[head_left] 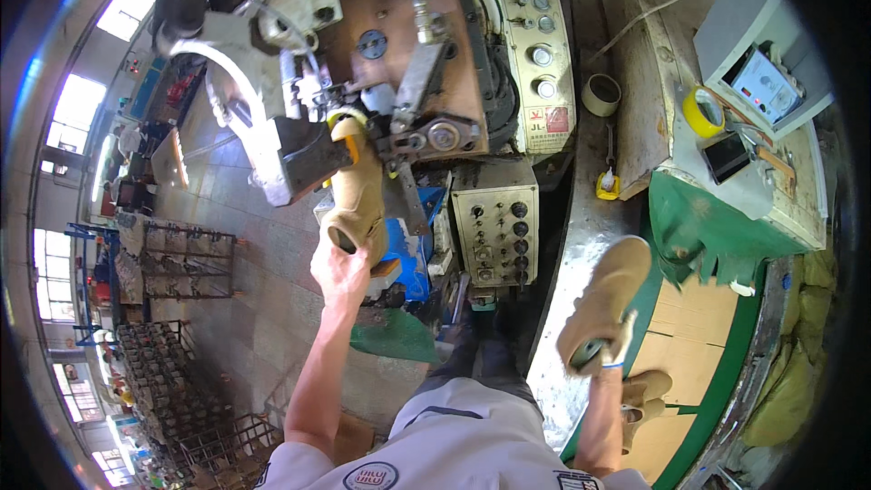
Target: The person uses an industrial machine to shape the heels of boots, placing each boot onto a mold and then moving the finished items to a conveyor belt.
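My left hand (341,270) is closed round the heel end of a tan shoe (360,195). That shoe's toe points away from me, up against the clamps of a large metal machine (386,54). On the right, my right hand (621,345), in a pale glove, grips a second tan shoe (606,295) at its ankle opening. This one is held tilted above a bare metal ledge (552,349), sole edge toward the right. Most of the right fingers are behind the shoe.
A control box (494,231) with knobs stands below the machine, beside a gauge panel (540,45). More tan shoes (646,390) lie on the board at right. A tape roll (702,112) and phone (728,157) rest on the bench. Racks (186,259) stand at left.
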